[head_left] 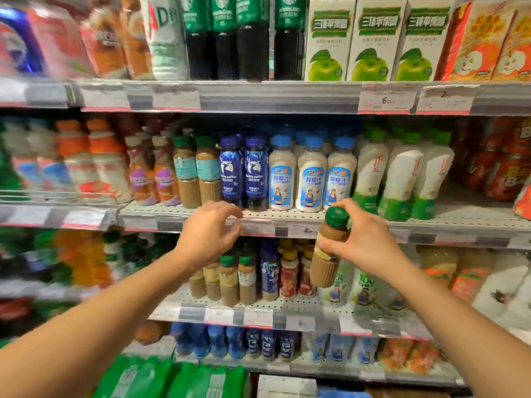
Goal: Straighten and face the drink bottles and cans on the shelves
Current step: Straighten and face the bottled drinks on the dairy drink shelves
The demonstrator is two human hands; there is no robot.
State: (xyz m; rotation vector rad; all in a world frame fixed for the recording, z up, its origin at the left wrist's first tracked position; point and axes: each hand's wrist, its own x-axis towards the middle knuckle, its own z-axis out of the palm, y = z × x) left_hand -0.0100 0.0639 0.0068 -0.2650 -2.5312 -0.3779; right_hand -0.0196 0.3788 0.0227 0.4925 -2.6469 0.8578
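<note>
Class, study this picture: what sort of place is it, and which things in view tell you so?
Most likely a shop's drinks aisle: grey metal shelves packed with facing rows, paper price tags along the edges, and repeated white green-apple juice cartons.

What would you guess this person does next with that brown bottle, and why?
Probably set it down among the matching green-capped bottles on the lower shelf: the right hand grips the brown bottle off the shelf, and the left hand hovers free.
</note>
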